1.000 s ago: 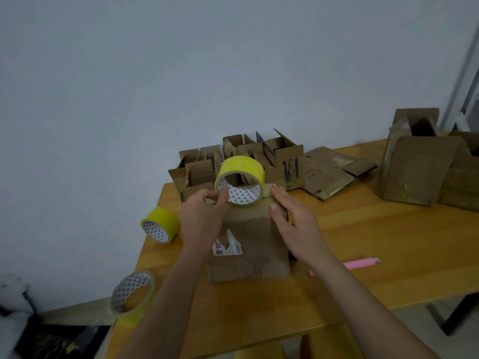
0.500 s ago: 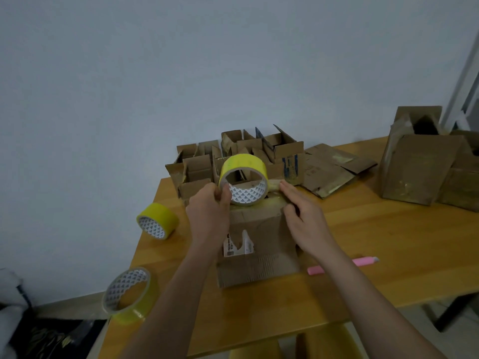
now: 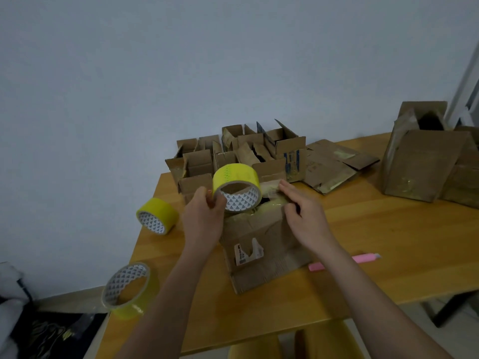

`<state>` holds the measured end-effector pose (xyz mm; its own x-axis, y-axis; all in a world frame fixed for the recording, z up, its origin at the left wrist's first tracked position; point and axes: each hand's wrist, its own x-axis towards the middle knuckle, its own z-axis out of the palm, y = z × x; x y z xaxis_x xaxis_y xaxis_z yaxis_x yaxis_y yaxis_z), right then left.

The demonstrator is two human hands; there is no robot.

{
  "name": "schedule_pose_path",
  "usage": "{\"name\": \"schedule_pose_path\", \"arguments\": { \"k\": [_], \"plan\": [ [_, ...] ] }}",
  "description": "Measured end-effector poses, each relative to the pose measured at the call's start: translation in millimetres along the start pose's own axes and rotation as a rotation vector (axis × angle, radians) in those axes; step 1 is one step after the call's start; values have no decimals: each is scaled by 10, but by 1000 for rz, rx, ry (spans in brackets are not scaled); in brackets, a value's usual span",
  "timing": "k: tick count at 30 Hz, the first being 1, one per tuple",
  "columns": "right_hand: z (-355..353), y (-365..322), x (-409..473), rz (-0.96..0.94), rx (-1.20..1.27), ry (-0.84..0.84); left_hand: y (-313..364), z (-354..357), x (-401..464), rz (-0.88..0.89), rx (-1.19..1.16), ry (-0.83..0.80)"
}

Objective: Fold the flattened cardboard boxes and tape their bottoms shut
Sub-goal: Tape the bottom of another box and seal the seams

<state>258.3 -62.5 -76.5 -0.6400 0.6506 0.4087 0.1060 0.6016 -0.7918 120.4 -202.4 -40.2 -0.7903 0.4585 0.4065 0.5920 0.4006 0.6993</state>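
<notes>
Cardboard box (image 3: 261, 244) stands at the centre of the frame on the wooden table (image 3: 388, 242), its brown side creased and worn, with a torn white label low on the face turned to the camera. Its top flaps are streaked with yellowish tape. The left hand (image 3: 203, 218) pinches the rim of a yellow tape roll (image 3: 236, 186), thumb and fingers curled round its left edge, and holds the roll upright over the box's top left corner. The right hand (image 3: 304, 216) lies on the box's top right edge, its fingers reaching forward onto the taped flaps; whether they grip the flap or only press it I cannot tell.

Just right of the box, partly under the right forearm, lies a pink utility knife (image 3: 363, 259). Bare tabletop runs from there toward the right edge of the frame and along the near edge below the box. Left of the box the table ends close by: a second yellow roll (image 3: 157, 215) sits near the left edge, and a third roll (image 3: 128, 290), nearly used up, rests at the lower left corner, overhanging it.

Behind the hands, at the table's far edge against the wall, is a cluster of small open boxes (image 3: 233, 154), too crowded to count. Flattened boxes (image 3: 331, 164) lie right of them, and two larger boxes (image 3: 425, 161) stand at the upper right.
</notes>
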Motion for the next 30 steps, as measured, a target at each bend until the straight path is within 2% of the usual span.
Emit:
{"name": "schedule_pose_path", "arguments": {
  "k": [5,8,11,16,19,23,30],
  "plan": [
    [-77,1,15,4,-199,44,29,142,-3,63,171,-19],
    [-131,21,82,50,-190,10,155,216,8,53,355,13],
    [-154,62,109,52,-179,-8,226,279,13,46,429,61],
    [-106,64,76,-13,-218,62,168,342,-31,56,445,115],
    [-74,35,70,-88,-151,40,148,326,-18,110,352,136],
    [-98,33,79,-21,-30,-57,202,318,41,43,318,81],
    [-150,19,127,77,114,-101,321,455,30,77,206,10]
  ]
}}
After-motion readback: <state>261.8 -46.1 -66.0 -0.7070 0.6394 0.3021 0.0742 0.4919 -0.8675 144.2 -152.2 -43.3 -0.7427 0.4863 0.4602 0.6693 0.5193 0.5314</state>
